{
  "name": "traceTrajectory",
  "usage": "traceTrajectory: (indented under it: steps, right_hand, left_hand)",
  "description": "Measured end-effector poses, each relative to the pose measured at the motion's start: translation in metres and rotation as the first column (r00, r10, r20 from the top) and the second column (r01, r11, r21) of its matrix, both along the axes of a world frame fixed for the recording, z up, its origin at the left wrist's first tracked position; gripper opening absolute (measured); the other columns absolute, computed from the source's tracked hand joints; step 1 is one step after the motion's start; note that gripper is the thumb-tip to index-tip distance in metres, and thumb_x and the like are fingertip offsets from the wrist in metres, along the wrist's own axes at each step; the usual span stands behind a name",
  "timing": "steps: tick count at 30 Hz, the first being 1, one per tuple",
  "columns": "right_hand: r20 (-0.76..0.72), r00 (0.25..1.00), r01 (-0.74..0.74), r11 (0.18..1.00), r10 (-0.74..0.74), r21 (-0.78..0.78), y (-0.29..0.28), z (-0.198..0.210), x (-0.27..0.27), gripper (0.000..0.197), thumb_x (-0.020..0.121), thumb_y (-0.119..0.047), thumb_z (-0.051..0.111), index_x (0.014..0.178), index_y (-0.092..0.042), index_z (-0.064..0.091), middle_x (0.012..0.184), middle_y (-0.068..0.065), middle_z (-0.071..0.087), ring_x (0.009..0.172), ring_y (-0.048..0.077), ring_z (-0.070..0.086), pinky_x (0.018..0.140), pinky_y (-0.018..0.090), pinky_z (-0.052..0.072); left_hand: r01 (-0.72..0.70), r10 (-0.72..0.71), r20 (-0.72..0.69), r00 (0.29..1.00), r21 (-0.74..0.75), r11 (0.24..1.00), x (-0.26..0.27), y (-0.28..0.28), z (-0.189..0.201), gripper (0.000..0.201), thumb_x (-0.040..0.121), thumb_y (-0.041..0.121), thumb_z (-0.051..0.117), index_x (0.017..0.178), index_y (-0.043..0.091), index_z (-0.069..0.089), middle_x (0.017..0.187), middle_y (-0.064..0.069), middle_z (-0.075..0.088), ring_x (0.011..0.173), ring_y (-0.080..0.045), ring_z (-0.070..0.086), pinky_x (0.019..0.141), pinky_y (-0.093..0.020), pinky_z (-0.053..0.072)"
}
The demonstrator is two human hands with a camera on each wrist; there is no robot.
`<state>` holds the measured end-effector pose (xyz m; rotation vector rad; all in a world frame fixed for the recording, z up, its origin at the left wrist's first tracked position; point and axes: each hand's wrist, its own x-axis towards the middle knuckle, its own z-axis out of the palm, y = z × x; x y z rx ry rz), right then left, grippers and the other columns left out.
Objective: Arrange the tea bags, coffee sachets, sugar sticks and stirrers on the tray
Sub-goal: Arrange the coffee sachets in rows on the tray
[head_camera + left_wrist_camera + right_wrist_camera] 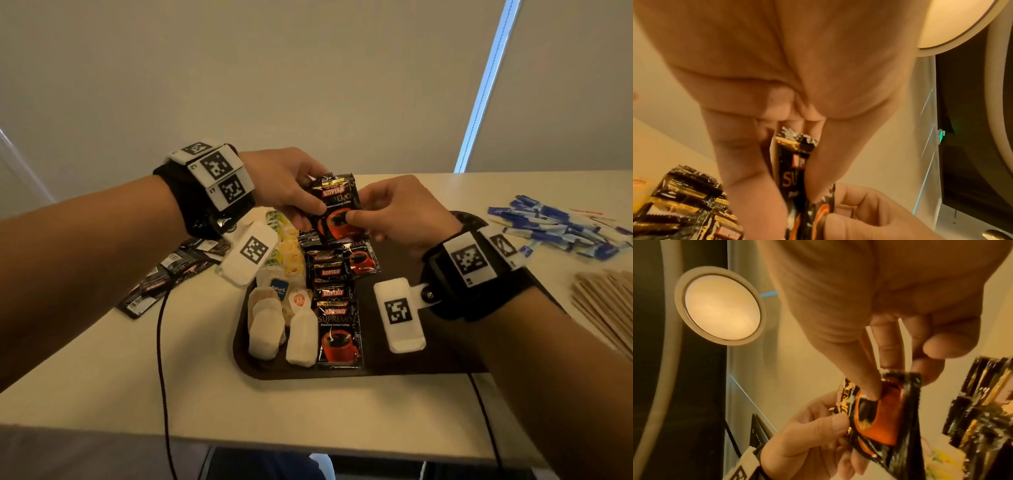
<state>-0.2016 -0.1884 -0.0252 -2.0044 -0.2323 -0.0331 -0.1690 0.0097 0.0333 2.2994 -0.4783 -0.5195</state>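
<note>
Pale worktop [308,404], dark tray [404,260]: tea bags [267,329] and coffee sachets [337,274] laid; both hands, left hand [284,185] and right hand [404,212], pinch another sachet [337,209] above it. Sugar sticks [555,226] and stirrers [603,301] wait alongside.

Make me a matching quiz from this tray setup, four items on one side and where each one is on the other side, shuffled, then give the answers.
Items:
1. held coffee sachet
2. tea bags
3. sugar sticks
4. stirrers

Places:
A. on the table, near right, beside the tray
B. pinched by the left hand and the right hand, above the tray
C. on the tray's left side
D. piled on the table, far right

Pairs: 1-B, 2-C, 3-D, 4-A
</note>
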Motion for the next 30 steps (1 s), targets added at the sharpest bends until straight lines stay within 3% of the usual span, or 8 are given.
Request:
traceTrajectory:
  steps: [6, 9, 12, 16, 20, 22, 25, 30]
  right_hand:
    - [-0.250, 0.951, 0.145, 0.978, -0.180, -0.152, -0.044, -0.009, 0.015, 0.024, 0.084, -0.013, 0.078, 0.103, -0.005, 0.067, 0.079, 0.014, 0.068, 0.061, 0.017, 0.059, 0.060, 0.027, 0.052]
    - [-0.363, 0.912, 0.086, 0.955, -0.190, -0.283, -0.049, -0.024, 0.021, 0.024, 0.084, -0.013, 0.078, 0.100, 0.003, 0.069, 0.078, 0.015, 0.066, 0.062, 0.019, 0.057, 0.061, 0.029, 0.048]
    - [-0.456, 0.876, -0.008, 0.942, -0.155, -0.335, -0.041, -0.033, 0.025, 0.013, 0.086, -0.015, 0.075, 0.086, -0.004, 0.069, 0.080, 0.015, 0.063, 0.066, 0.020, 0.057, 0.067, 0.030, 0.048]
    - [-0.477, 0.862, -0.006, 0.936, -0.174, -0.351, -0.032, -0.036, 0.032, 0.016, 0.086, -0.016, 0.075, 0.079, -0.006, 0.065, 0.079, 0.012, 0.068, 0.061, 0.016, 0.062, 0.062, 0.024, 0.051]
    - [-0.486, 0.854, 0.003, 0.937, -0.184, -0.350, -0.025, -0.036, 0.033, 0.020, 0.082, -0.016, 0.079, 0.094, -0.004, 0.070, 0.085, 0.009, 0.073, 0.067, 0.016, 0.070, 0.050, 0.021, 0.054]
    - [-0.482, 0.860, -0.022, 0.932, -0.167, -0.362, -0.023, -0.035, 0.035, 0.024, 0.079, -0.018, 0.080, 0.096, -0.003, 0.071, 0.081, 0.009, 0.074, 0.067, 0.016, 0.071, 0.053, 0.022, 0.055]
    - [-0.473, 0.866, -0.041, 0.918, -0.165, -0.395, -0.019, -0.034, 0.035, 0.029, 0.078, -0.022, 0.081, 0.097, -0.002, 0.071, 0.079, 0.008, 0.074, 0.066, 0.017, 0.070, 0.058, 0.024, 0.057]
    - [-0.498, 0.853, -0.089, 0.897, -0.156, -0.433, -0.014, -0.034, 0.036, 0.029, 0.083, -0.026, 0.078, 0.094, -0.001, 0.069, 0.071, 0.005, 0.067, 0.052, 0.012, 0.057, 0.047, 0.020, 0.046]
  left_hand:
    - [-0.110, 0.124, 0.118, 0.985, -0.120, 0.987, -0.006, 0.011, -0.001, 0.027, 0.092, 0.008, 0.064, 0.119, 0.011, 0.063, 0.106, -0.012, 0.073, 0.086, -0.024, 0.074, 0.070, -0.030, 0.062]
    - [-0.123, 0.132, 0.148, 0.980, -0.070, 0.990, -0.008, 0.026, -0.001, 0.022, 0.093, 0.009, 0.063, 0.115, 0.012, 0.065, 0.103, -0.009, 0.073, 0.080, -0.018, 0.073, 0.068, -0.026, 0.061]
    - [-0.106, 0.103, 0.125, 0.987, 0.011, 0.994, -0.009, 0.039, -0.004, 0.018, 0.092, 0.014, 0.065, 0.110, 0.016, 0.067, 0.100, -0.005, 0.075, 0.084, -0.020, 0.073, 0.070, -0.027, 0.061]
    - [-0.123, 0.121, 0.100, 0.988, 0.022, 0.992, -0.011, 0.050, -0.010, 0.019, 0.091, 0.013, 0.066, 0.111, 0.014, 0.068, 0.099, -0.005, 0.075, 0.084, -0.021, 0.074, 0.068, -0.027, 0.061]
    - [-0.130, 0.127, 0.101, 0.987, 0.032, 0.991, -0.012, 0.059, -0.013, 0.021, 0.089, 0.016, 0.067, 0.110, 0.015, 0.068, 0.097, -0.003, 0.076, 0.086, -0.023, 0.074, 0.076, -0.033, 0.062]
    - [-0.141, 0.138, 0.098, 0.986, 0.034, 0.989, -0.012, 0.061, -0.014, 0.021, 0.088, 0.016, 0.068, 0.109, 0.015, 0.068, 0.097, -0.003, 0.076, 0.086, -0.023, 0.074, 0.077, -0.034, 0.062]
    - [-0.158, 0.155, 0.089, 0.984, 0.034, 0.987, -0.012, 0.064, -0.014, 0.020, 0.089, 0.015, 0.067, 0.109, 0.015, 0.069, 0.098, -0.003, 0.075, 0.087, -0.024, 0.074, 0.074, -0.032, 0.062]
    - [-0.171, 0.167, 0.094, 0.982, 0.043, 0.984, -0.013, 0.068, -0.015, 0.021, 0.089, 0.014, 0.067, 0.110, 0.015, 0.069, 0.099, -0.004, 0.075, 0.087, -0.024, 0.074, 0.075, -0.032, 0.062]
